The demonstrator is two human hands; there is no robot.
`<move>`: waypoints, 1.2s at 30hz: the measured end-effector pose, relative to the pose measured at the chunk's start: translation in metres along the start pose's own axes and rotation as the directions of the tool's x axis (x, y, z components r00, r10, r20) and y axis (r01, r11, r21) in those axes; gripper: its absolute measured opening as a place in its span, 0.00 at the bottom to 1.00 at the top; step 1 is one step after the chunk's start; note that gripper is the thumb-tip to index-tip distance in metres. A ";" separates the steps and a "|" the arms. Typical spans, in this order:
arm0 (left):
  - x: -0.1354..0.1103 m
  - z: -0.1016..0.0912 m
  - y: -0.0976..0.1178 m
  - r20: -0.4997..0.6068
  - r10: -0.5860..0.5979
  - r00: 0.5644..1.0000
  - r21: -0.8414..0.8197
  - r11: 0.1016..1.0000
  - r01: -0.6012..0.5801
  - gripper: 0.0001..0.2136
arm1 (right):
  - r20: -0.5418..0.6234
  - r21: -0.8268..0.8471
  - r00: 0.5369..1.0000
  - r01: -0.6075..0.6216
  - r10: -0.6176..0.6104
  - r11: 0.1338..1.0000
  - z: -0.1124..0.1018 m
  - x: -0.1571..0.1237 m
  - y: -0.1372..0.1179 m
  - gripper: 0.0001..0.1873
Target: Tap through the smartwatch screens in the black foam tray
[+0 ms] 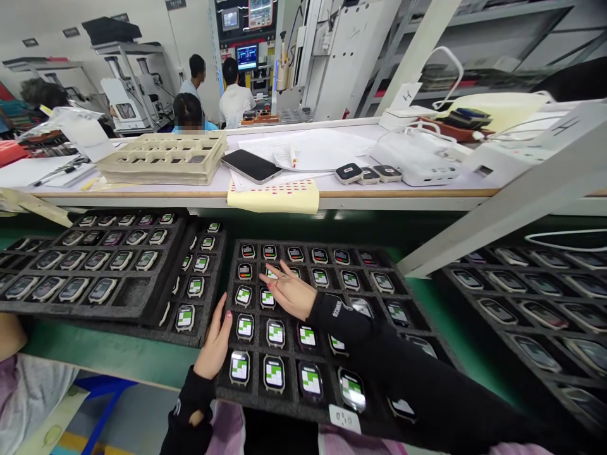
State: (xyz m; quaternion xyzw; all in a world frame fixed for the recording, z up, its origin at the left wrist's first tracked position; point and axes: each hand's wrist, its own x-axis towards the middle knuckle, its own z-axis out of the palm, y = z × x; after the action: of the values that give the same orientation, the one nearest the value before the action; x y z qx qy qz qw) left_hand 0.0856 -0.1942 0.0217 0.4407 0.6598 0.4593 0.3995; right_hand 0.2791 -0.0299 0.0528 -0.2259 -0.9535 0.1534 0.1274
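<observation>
A black foam tray [294, 243] lies before me, its compartments filled with smartwatches. Many screens are lit with green and white blocks, like the smartwatch [274, 373] near the front; those in the back row show red and white marks on black. Over the second row, my right hand [289, 292] reaches in with fingers spread, the fingertips at a smartwatch [272, 272] there. Its sleeve covers part of the tray's right side. Resting along the tray's left edge is my left hand [215, 338], fingers extended, holding nothing.
Stacked trays of smartwatches [128, 303] stand on the left, and another tray [521, 303] on the right. A slanting white post [474, 215] rises beside my tray. The shelf above bears a phone [251, 165], a beige tray [164, 167] and small black devices [348, 172]. Several people sit beyond.
</observation>
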 end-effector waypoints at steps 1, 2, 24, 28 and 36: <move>0.000 0.000 0.000 -0.003 0.005 1.000 0.001 1.000 -0.005 0.29 | 0.004 0.001 1.000 0.008 -0.008 1.000 0.002 0.006 -0.003 0.27; 0.000 0.000 -0.001 -0.004 0.006 1.000 0.001 1.000 -0.006 0.29 | 0.007 0.001 1.000 0.016 -0.016 1.000 0.003 0.012 -0.005 0.27; -0.004 0.000 -0.001 0.006 0.019 1.000 0.004 1.000 -0.019 0.29 | -0.095 -0.094 0.988 -0.130 0.122 0.987 0.016 0.067 0.026 0.20; -0.004 -0.001 -0.002 0.003 0.023 1.000 0.009 1.000 -0.023 0.29 | -0.114 -0.129 0.984 -0.152 0.138 0.980 0.017 0.059 0.021 0.22; -0.003 -0.001 -0.004 0.009 -0.013 1.000 -0.038 0.999 0.013 0.29 | -0.098 -0.165 0.971 -0.230 0.216 0.959 0.011 0.024 0.034 0.25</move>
State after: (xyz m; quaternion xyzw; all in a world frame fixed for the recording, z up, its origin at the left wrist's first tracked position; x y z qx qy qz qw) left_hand 0.0850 -0.1975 0.0186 0.4310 0.6520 0.4671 0.4135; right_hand 0.2682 0.0072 0.0347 -0.3483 -0.9260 0.0732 0.1263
